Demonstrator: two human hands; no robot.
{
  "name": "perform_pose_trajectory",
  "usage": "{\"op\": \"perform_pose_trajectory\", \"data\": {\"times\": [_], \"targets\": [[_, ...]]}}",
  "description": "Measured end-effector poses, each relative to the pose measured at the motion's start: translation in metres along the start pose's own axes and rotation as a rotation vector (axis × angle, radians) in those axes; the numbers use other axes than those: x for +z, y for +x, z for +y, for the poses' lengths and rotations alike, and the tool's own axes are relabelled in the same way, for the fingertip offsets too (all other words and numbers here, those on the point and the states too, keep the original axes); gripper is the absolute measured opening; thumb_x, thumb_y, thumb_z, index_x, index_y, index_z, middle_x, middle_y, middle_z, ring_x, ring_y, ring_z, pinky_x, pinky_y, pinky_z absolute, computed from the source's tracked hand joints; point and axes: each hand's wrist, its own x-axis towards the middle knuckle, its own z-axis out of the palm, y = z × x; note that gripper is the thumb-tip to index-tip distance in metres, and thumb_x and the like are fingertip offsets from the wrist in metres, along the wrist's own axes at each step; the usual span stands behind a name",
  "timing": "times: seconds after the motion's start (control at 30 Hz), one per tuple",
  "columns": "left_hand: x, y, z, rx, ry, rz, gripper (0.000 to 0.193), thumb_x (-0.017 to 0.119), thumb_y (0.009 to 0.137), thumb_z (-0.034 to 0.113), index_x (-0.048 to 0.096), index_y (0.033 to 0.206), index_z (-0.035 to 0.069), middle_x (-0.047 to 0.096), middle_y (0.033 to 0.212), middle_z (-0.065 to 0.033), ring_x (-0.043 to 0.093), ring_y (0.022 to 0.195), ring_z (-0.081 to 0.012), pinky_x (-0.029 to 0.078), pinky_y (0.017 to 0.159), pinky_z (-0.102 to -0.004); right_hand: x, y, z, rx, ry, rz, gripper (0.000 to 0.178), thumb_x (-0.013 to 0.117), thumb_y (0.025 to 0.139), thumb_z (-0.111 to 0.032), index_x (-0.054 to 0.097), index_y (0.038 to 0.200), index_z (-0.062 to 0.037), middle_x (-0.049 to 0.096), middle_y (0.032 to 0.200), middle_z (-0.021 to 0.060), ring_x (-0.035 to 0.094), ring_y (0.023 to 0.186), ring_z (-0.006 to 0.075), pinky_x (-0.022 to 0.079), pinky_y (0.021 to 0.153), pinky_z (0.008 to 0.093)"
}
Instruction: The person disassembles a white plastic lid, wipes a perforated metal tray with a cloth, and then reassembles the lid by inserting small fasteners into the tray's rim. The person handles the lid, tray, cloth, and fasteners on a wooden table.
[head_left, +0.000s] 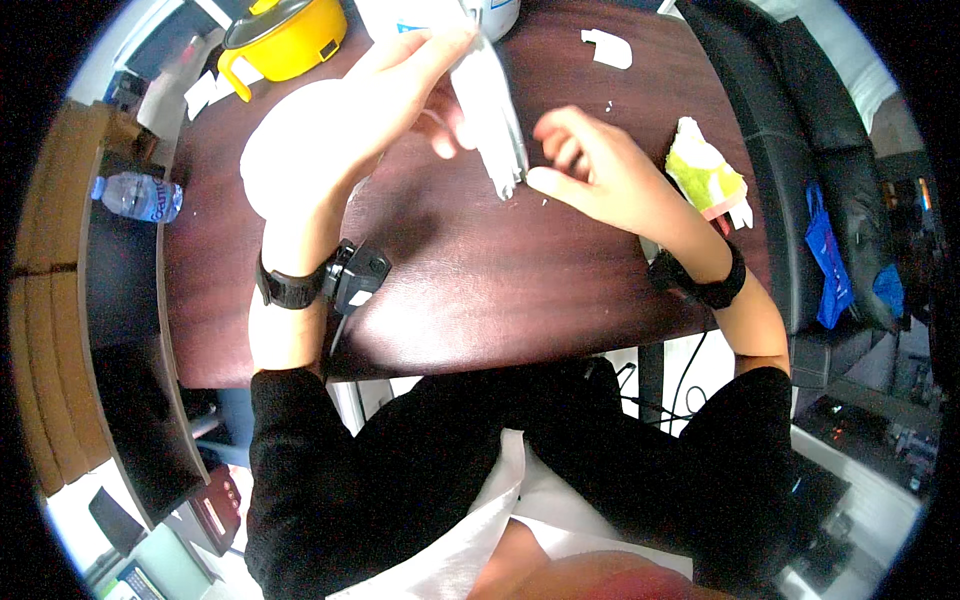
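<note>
My left hand is closed on the upper end of a long, narrow white-and-silver packet, which hangs at a slant above the table. Its exact kind does not show. Just right of the packet's lower end is my right hand, its fingers curled and slightly blurred. A gap shows between thumb and fingers, with nothing visible in them, and the thumb tip lies close to the packet's end. Partly behind my left wrist sits a round white, overexposed object. Both wrists wear black straps.
A yellow pot with a handle stands at the far left of the brown table. Beyond the packet is a white container. A white scrap and a green-and-white crumpled wrapper lie to the right. A water bottle is at left.
</note>
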Motion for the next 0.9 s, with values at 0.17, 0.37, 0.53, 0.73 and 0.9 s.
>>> {"op": "perform_pose_trajectory", "data": {"times": [0.17,0.37,0.53,0.73,0.9], "targets": [[0.012,0.007,0.000,0.016,-0.285,-0.070,0.038,0.049,0.096,0.034,0.057,0.107,-0.001,0.065,0.090,-0.0121,0.065,0.072,-0.0172,0.055,0.066,-0.0275,0.003,0.005,-0.008,-0.115,0.001,0.186,0.038,0.066,0.086,-0.027,0.053,0.113,-0.0036,0.064,0.090,0.0131,0.065,0.075,0.0249,0.051,0.064,0.0340],[0.018,-0.007,0.015,0.071,-0.364,-0.036,0.032,0.049,0.095,0.019,0.052,0.117,-0.005,0.064,0.102,-0.0139,0.063,0.093,-0.0198,0.051,0.084,-0.0286,0.003,0.008,-0.003,0.010,0.243,0.331,0.033,0.051,0.097,-0.028,0.056,0.111,0.0014,0.062,0.084,0.0039,0.056,0.081,0.0082,0.045,0.071,0.0242],[0.021,-0.001,-0.009,0.185,-0.203,-0.179,0.031,0.047,0.096,0.014,0.051,0.120,-0.005,0.063,0.104,-0.0123,0.061,0.095,-0.0162,0.051,0.086,-0.0281,0.003,0.002,0.003,0.113,0.616,0.374,0.039,0.042,0.101,-0.033,0.056,0.109,0.0017,0.059,0.095,-0.0002,0.050,0.087,0.0054,0.041,0.077,0.0209],[0.041,-0.010,-0.012,0.223,-0.059,-0.197,0.029,0.050,0.095,0.012,0.052,0.119,-0.005,0.064,0.098,-0.0082,0.061,0.089,-0.0127,0.050,0.082,-0.0253,0.003,-0.003,-0.006,0.078,0.581,0.374,0.038,0.041,0.101,-0.032,0.052,0.116,0.0016,0.059,0.100,0.0020,0.052,0.090,0.0065,0.042,0.080,0.0219],[0.046,-0.011,-0.011,0.278,0.044,-0.116,0.023,0.060,0.089,0.012,0.058,0.107,-0.001,0.062,0.090,-0.0036,0.060,0.085,-0.0105,0.049,0.078,-0.0259,0.010,-0.003,-0.013,0.024,0.473,0.366,0.038,0.042,0.101,-0.030,0.047,0.122,0.0016,0.057,0.106,0.0044,0.052,0.095,0.0081,0.043,0.084,0.0235]]}}
